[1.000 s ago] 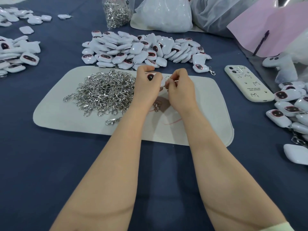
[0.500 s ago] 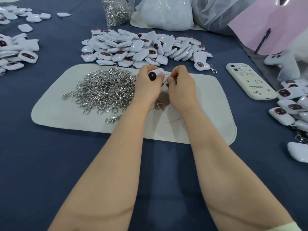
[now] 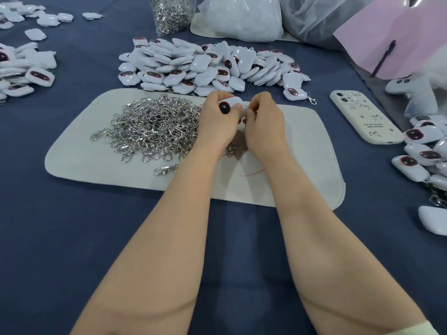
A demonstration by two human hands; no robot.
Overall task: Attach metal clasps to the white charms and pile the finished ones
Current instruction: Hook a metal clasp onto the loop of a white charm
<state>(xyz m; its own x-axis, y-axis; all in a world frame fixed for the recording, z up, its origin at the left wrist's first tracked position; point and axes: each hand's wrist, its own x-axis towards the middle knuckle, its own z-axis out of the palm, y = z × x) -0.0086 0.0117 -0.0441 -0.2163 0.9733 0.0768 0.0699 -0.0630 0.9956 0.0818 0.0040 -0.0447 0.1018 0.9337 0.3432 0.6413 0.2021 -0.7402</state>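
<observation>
Left hand (image 3: pixel 216 119) pinches white charm (image 3: pixel 232 102) over white mat (image 3: pixel 304 146), beside clasp heap (image 3: pixel 154 126); right hand (image 3: pixel 264 119) pinches, seemingly, clasp (image 3: pixel 246 108) at charm's edge; hands barely shifted since second ago; attachment still unfinished.

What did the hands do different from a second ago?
Almost nothing. The left hand still grips the white charm, tipped a little so more white shows; the right hand still pinches the metal clasp at its edge. The clasp heap, charm pile and mat stayed put.

Pale cream sleeve (image 3: pixel 422 331) edge
</observation>
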